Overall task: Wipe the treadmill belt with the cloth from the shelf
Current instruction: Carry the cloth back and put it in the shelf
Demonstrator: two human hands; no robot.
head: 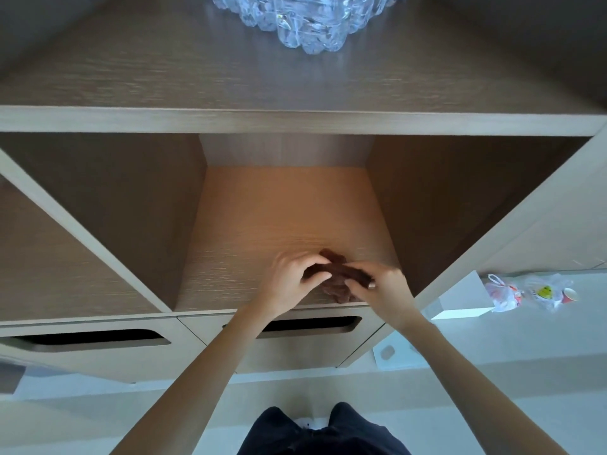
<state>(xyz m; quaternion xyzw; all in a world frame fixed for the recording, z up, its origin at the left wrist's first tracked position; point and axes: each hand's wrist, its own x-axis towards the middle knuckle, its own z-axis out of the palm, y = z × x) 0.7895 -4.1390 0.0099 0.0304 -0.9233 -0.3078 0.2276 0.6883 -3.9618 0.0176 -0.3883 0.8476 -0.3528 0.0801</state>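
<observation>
A tally of ones and twos.
Two hands at centre, left hand (289,280) and right hand (381,287); one brown cloth (338,290) between them; one glass bowl (305,18) at 12 o'clock; two open compartments (289,208); two drawer slots (315,323) at 6 and 8 o'clock; two plastic bags (502,292) and one red cup (570,294) at 3 o'clock.

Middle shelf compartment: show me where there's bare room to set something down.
The compartment floor is bare from the brown cloth back to the rear wall, side wall to side wall. Its front centre and right are crowded: left hand and right hand grip the cloth there.
</observation>
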